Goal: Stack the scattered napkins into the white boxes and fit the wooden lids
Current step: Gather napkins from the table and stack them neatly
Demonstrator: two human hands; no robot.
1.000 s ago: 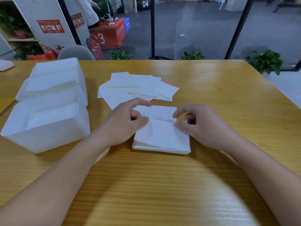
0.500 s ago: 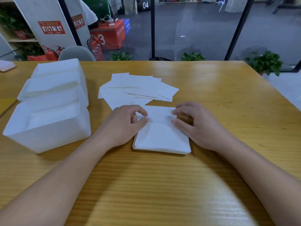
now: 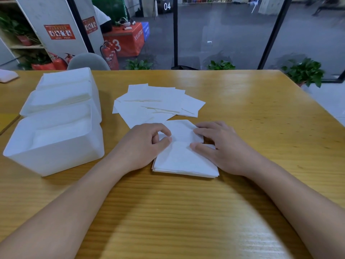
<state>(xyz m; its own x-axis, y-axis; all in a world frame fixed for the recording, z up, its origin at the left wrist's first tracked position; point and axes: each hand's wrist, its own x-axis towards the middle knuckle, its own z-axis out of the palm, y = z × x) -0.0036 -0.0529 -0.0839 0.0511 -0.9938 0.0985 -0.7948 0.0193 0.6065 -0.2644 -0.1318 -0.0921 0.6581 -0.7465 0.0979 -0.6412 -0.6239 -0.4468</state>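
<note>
A neat stack of white napkins (image 3: 184, 163) lies on the wooden table in front of me. My left hand (image 3: 145, 144) pinches the left edge of the stack's top napkin (image 3: 180, 130) between thumb and forefinger. From the other side my right hand (image 3: 224, 146) pinches that same napkin, whose far half is lifted and creased. Beyond the stack, several loose napkins (image 3: 158, 103) lie fanned out. Three white boxes sit in a row at the left: the near box (image 3: 56, 161), the middle box (image 3: 28, 109) and the far box (image 3: 94, 85), each holding napkins. No wooden lid is in view.
The table's right edge (image 3: 317, 101) runs diagonally away from me. A small white object (image 3: 8, 76) lies at the far left. Behind the table stand a grey chair back (image 3: 87, 61), fire extinguishers, potted plants and a glass wall.
Both hands have closed in on the stack's top napkin, the right hand sliding left over it. The napkin's far half now bulges up between them.
</note>
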